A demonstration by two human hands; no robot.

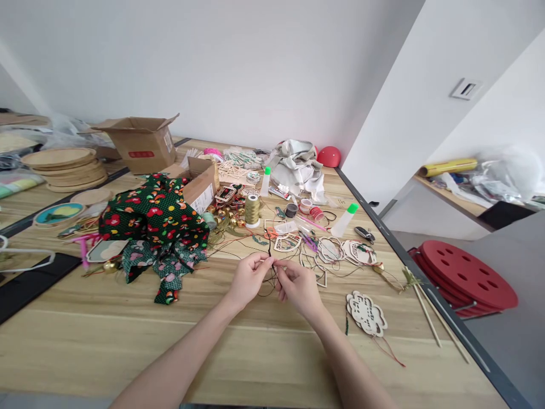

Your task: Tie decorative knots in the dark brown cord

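Note:
My left hand (pixel 250 279) and my right hand (pixel 298 287) meet over the middle of the table, fingertips nearly touching. Between them is a dark cord (pixel 269 249), knotted or braided where it runs up and away from the fingers. My left thumb and forefinger pinch it, and the right fingers close on its thin strands. Loose dark threads hang below and trail across the wood. Just beyond lie a cut-out wooden piece (pixel 288 242), orange-handled scissors (pixel 271 232) and a spool of gold-green thread (pixel 252 210).
Patterned fabric (pixel 155 213) is heaped at left, near an open cardboard box (pixel 142 145). Green-capped bottles (pixel 344 221) stand behind. A flower-shaped wooden plaque (pixel 366 313) and thin sticks (pixel 443 318) lie at right, by the table edge. Red stools (pixel 468 278) are stacked beyond it.

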